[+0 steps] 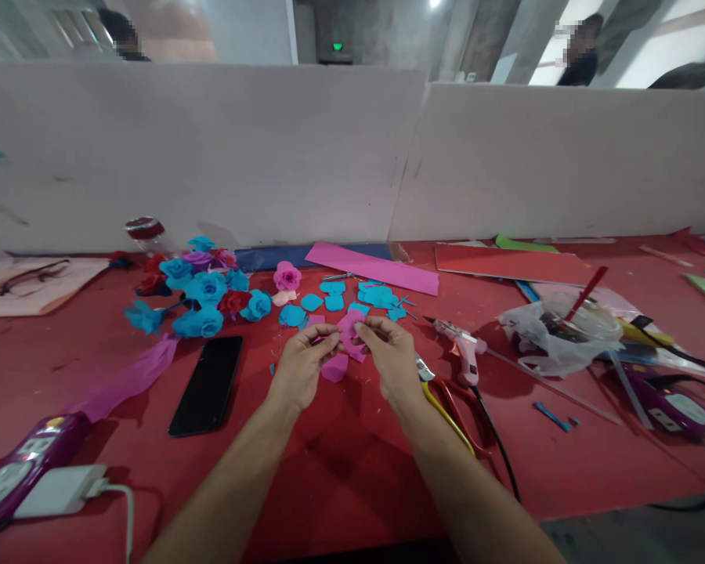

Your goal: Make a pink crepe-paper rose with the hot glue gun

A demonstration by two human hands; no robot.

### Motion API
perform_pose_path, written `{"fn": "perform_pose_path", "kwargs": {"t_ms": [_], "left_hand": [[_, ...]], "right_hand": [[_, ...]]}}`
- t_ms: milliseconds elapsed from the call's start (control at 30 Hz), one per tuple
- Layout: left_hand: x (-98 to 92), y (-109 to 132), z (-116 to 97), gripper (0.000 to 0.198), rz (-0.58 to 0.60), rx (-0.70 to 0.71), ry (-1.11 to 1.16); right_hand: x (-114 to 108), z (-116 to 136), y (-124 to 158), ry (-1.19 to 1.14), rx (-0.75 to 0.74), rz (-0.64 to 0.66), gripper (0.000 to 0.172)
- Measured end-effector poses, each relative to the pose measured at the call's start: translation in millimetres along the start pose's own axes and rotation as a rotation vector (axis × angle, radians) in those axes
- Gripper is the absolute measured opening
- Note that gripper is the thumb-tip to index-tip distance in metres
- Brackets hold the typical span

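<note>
Between my two hands, above the red table, is a pink paper petal (350, 329). My left hand (303, 360) pinches its left edge with thumb and fingers. On the other side my right hand (391, 356) grips it the same way. Just below the fingertips lies another pink petal (334, 368). Several blue paper petals (376, 294) are spread beyond the hands, near a finished pink paper flower (287, 276). Close to my right wrist are scissors (446, 403) with red and yellow handles and a pink glue gun (463, 348).
A bunch of blue, red and purple paper flowers (205, 290) lies left, behind a black phone (205, 385). Purple power strips (35, 462) sit at both sides. A cup in a plastic bag (564, 329) stands right. Pink paper (373, 269) lies before the white partition (211, 157).
</note>
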State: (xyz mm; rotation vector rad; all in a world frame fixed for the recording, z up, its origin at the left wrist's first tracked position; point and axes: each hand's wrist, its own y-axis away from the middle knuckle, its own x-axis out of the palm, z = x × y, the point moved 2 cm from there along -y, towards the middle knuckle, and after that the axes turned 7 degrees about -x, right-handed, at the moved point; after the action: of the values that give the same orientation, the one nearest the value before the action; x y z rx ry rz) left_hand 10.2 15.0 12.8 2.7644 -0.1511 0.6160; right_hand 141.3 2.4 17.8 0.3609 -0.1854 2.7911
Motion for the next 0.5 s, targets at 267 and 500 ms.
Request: {"fn": "perform_pose_path", "kwargs": {"t_ms": [267,500], "left_hand": [[-0.9,-0.4,0.5,0.031,-0.016,0.027,-0.050],[-3.1,-1.5,1.2,0.034,-0.019,0.056,-0.104]], "right_hand": [[1.3,-2.7,0.7,-0.010,-0.021,-0.008,0.015],[2.7,-2.4,2.1,-0.080,0.000,-0.006,0.014]]}}
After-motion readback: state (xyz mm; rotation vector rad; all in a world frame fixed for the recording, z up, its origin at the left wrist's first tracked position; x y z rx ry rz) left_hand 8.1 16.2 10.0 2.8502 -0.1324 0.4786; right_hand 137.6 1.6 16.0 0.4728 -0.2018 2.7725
